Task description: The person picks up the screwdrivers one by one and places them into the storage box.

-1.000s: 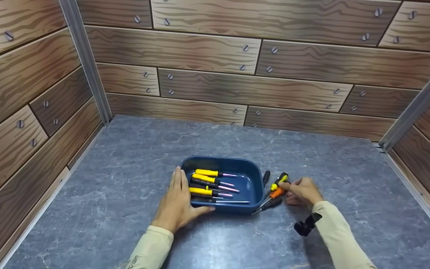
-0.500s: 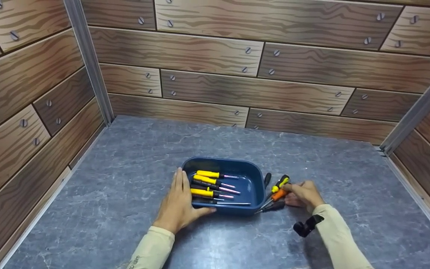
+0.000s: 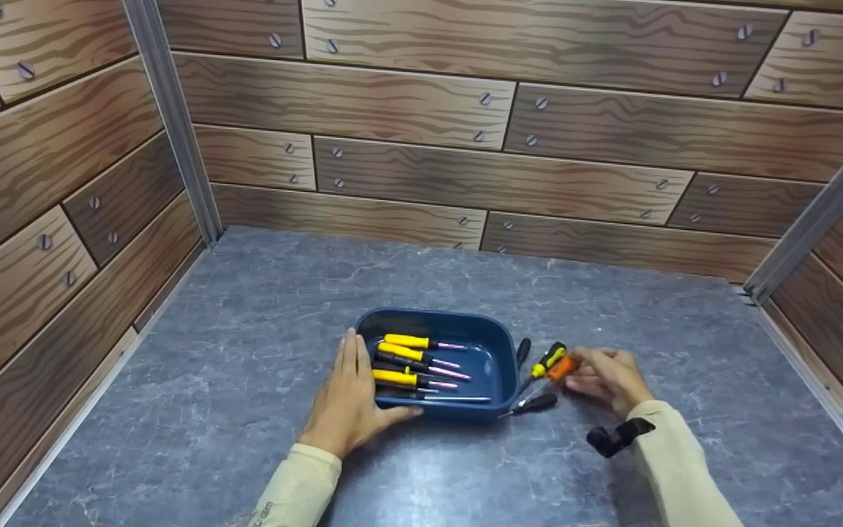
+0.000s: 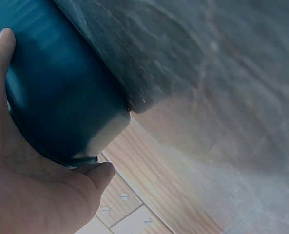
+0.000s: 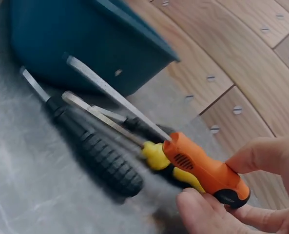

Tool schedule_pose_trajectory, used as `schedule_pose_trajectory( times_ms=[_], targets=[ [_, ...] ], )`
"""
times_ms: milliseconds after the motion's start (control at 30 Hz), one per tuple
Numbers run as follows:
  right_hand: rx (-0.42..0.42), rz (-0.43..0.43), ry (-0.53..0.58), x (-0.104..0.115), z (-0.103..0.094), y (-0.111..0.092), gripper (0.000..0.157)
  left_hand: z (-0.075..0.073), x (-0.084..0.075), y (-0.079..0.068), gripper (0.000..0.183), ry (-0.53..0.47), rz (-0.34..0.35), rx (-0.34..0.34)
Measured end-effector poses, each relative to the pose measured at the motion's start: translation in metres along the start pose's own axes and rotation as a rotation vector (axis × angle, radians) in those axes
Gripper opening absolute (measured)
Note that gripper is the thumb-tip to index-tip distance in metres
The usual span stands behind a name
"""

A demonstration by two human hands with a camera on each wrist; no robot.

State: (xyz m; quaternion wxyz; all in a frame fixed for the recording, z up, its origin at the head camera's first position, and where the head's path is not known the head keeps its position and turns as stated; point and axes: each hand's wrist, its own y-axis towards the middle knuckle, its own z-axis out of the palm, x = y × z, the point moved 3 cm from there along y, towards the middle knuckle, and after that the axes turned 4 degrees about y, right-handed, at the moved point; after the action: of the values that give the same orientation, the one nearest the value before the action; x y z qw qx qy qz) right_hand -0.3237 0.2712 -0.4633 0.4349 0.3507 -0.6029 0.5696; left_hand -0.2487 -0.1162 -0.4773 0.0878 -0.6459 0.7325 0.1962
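In the head view my left hand point(image 3: 345, 399) lies against the left end of a dark blue plastic bin point(image 3: 436, 313), fingers straight along its side and thumb along the front wall. The left wrist view shows the same hand at the bin's outer wall point(image 4: 61, 87). To the right of the bin, my right hand point(image 3: 608, 377) pinches an orange-handled screwdriver point(image 5: 205, 168) by the back of its handle, between thumb and fingers. Its flat shank points toward the bin. Beside it lie a yellow-and-black screwdriver point(image 3: 547, 360) and a black screwdriver point(image 3: 535, 404).
Several screwdrivers with yellow handles point(image 3: 401, 351) or black ones lie inside the bin. Another black handle point(image 3: 523, 350) rests by its right wall. The grey marbled tabletop point(image 3: 282, 293) is bounded by wood-patterned walls point(image 3: 392, 161).
My right hand has shifted slightly right and raised the orange screwdriver's handle away from the yellow-and-black and black screwdrivers. The left hand and the bin stay in place.
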Motion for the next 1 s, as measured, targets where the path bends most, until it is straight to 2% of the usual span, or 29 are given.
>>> schedule_pose_trajectory(
  times_ms=[133,333,533,633,800,867,1000],
  targets=[
    [0.019,-0.028,0.041,0.011,0.001,-0.002,0.039,0.0,0.001,0.0,0.14,-0.01,-0.009,0.008],
    [0.06,-0.08,0.103,0.025,0.009,-0.004,0.035,0.0,0.001,0.001,0.14,-0.009,-0.006,0.01],
    [0.104,-0.105,0.081,0.04,0.026,-0.009,0.051,0.0,0.0,0.001,0.14,-0.006,-0.002,0.0],
    [0.141,-0.139,0.079,0.048,0.04,-0.012,0.054,0.0,0.0,0.001,0.14,-0.007,-0.002,0.001],
    [0.201,-0.237,0.077,0.059,0.075,-0.02,0.048,-0.001,0.0,0.0,0.139,0.0,0.005,-0.012],
    [0.212,-0.298,0.026,0.062,0.092,-0.023,0.044,-0.001,0.0,0.0,0.139,0.002,0.009,-0.026],
    [0.242,-0.439,-0.15,0.065,0.126,-0.031,0.036,-0.001,0.0,-0.001,0.139,-0.008,0.014,-0.04]
  ],
)
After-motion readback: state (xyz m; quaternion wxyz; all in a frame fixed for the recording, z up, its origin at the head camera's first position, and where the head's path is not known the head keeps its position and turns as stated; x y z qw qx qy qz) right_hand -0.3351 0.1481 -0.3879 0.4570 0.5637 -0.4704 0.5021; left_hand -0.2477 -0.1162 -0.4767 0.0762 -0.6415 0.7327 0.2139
